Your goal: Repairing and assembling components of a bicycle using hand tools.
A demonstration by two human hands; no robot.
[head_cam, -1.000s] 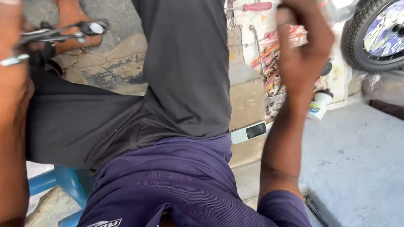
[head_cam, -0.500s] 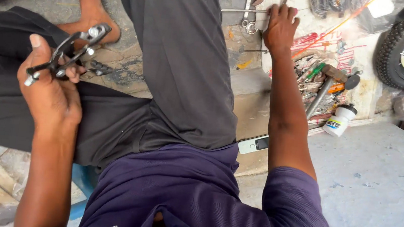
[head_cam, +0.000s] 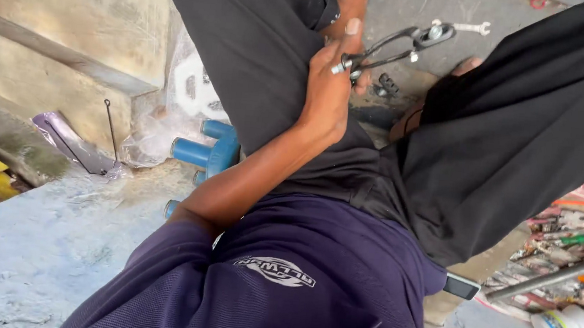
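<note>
My left hand (head_cam: 327, 92) is raised over my lap and grips a metal bicycle brake caliper (head_cam: 396, 42) by one end, thumb up. The caliper's curved arms point away from me, toward the grey ground. I look down at my purple shirt (head_cam: 295, 278) and black trousers (head_cam: 509, 135). A bare foot (head_cam: 464, 65) shows beyond the caliper. My right hand is outside the picture.
A small spanner (head_cam: 473, 26) lies on the ground past the caliper. A blue plastic stool (head_cam: 209, 152) stands under me at the left. At the right, a long hammer (head_cam: 545, 277), a white bottle (head_cam: 562, 322) and several small tools lie on a mat. A phone (head_cam: 462, 286) sticks out at my hip.
The view has swung to the left. My right arm, which reached to the tools at the wall, has left the picture. My left hand still holds the caliper.
</note>
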